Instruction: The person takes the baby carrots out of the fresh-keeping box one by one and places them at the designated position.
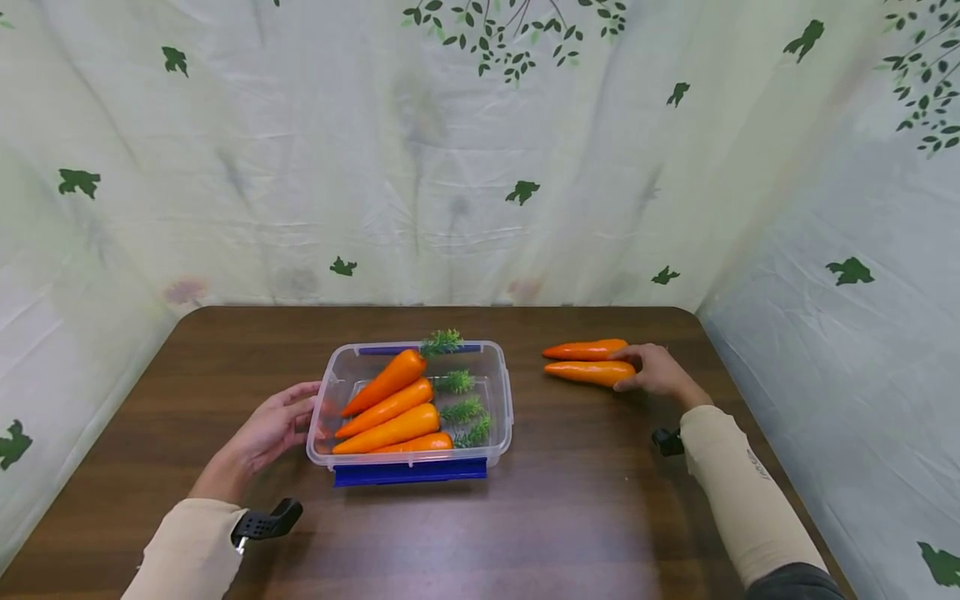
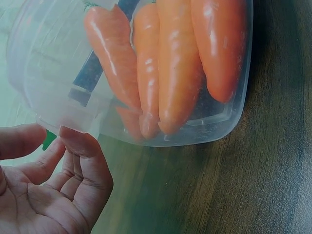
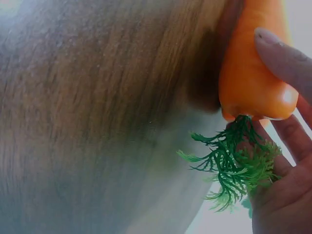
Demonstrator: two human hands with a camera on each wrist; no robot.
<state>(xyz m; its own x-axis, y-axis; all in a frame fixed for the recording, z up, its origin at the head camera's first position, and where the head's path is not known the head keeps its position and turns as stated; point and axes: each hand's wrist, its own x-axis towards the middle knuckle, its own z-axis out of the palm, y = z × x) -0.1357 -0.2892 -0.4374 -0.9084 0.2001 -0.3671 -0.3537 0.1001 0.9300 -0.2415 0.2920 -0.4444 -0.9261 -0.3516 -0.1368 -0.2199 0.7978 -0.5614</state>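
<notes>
A clear plastic container (image 1: pixel 497 417) with blue side clips holds several orange toy carrots (image 1: pixel 392 429) with green tops. My left hand (image 1: pixel 279 427) is at the container's left side, its fingertips touching the wall near the rim; in the left wrist view the fingers (image 2: pixel 85 156) bend loosely beside the plastic. Right of the container, two more carrots lie side by side on the table. My right hand (image 1: pixel 658 372) pinches the nearer carrot (image 1: pixel 585 372) at its thick end, thumb on one side and fingers on the other. The farther carrot (image 1: pixel 581 349) lies against those fingertips.
The brown wooden table (image 1: pixel 562 517) spans the lower view. A pale curtain (image 1: pixel 300 167) with green leaf and bird shapes hangs behind it and along both sides. Black wrist straps (image 1: pixel 266 521) sit on both forearms.
</notes>
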